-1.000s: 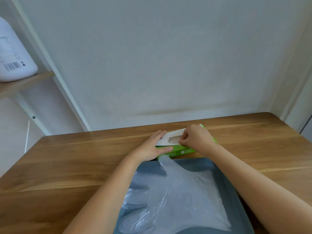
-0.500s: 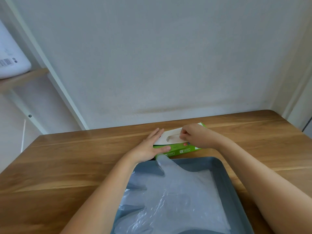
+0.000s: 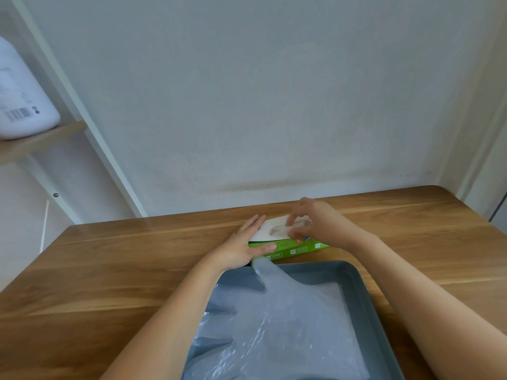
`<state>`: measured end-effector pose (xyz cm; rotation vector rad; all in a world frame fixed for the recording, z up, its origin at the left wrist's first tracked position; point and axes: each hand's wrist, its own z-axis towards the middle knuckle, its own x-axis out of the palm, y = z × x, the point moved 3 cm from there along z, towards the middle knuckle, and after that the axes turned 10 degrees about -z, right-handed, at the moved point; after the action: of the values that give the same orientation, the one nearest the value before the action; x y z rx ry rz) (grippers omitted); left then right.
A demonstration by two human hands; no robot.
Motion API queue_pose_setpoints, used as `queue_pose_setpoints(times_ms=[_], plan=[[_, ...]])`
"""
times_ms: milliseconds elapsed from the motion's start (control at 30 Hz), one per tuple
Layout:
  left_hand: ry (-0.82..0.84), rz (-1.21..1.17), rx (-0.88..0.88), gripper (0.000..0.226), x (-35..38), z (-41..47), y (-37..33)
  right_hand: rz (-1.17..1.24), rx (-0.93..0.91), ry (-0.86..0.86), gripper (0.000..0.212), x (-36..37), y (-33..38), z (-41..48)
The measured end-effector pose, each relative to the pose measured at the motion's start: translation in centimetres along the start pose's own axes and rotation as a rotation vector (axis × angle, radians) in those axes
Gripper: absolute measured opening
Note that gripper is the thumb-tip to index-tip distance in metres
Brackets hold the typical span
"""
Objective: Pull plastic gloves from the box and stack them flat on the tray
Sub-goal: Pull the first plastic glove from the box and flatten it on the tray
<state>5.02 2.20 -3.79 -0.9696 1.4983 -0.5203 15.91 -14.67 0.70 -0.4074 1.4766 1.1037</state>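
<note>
While the left hand (image 3: pixel 241 249) lies flat with straight fingers on the green box (image 3: pixel 299 249), whose side print is too blurred to read, the right hand (image 3: pixel 319 223) pinches a clear glove (image 3: pixel 277 231) at its slot. Other gloves (image 3: pixel 288 319) lie flat in the grey tray (image 3: pixel 363 297) on the worktop (image 3: pixel 137 270).

Bare forearms and bare hands, uncovered as far up as they show.

The left forearm (image 3: pixel 170 319) and the right forearm (image 3: pixel 428 292) are both uncovered along their whole visible length, slim and smooth, each narrowing evenly to the wrist. The left hand (image 3: pixel 241 248) is bare as well, with long, slender fingers and a short, trimmed thumbnail. The right hand (image 3: pixel 321 223) is bare too, but its fingers are blurred, so the nails and any finer detail there cannot be made out.
</note>
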Motion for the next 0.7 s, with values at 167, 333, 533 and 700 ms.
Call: queue_pose_setpoints(times_ms=[167,333,533,700], plan=[[-0.007,0.009,-0.005,0.083,0.0,0.0,-0.1,-0.026,-0.105,-0.147,0.011,-0.7,1.3,-0.3],[-0.022,0.008,-0.002,0.082,0.1,-0.1,-0.1,-0.124,-0.11,-0.209,0.012,-2.3,2.0,-0.7],[0.0,-0.012,0.002,0.083,0.1,-0.3,-0.3,0.046,0.075,-0.327,0.019,-2.9,-0.3,-0.6],[0.032,0.013,0.012,0.084,0.1,-0.4,-0.4,0.438,0.37,-0.409,0.018,-0.5,-1.6,0.1]])
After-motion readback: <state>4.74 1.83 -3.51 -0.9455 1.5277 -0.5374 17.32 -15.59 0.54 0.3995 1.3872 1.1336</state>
